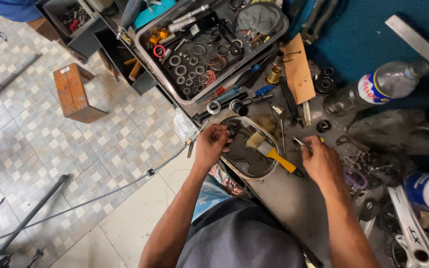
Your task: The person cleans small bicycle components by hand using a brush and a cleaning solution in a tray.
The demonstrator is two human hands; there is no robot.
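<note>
My left hand [211,145] pinches a small dark toothed metal part [232,130] over the left end of an oval metal pan [269,173] of dark liquid. A paintbrush with a yellow handle [269,150] lies across the pan, bristles toward the far side. To the right of the pan, my right hand [323,163] rests on the workbench and grips a thin metal tool [300,142] whose tip points up and left.
A grey tray [151,63] of rings, bearings and springs sits at the back. A clear plastic bottle [375,88] lies at the right, near a wooden board [298,69]. A bicycle crank arm [413,233] is at lower right. A wooden stool [74,93] stands on the tiled floor.
</note>
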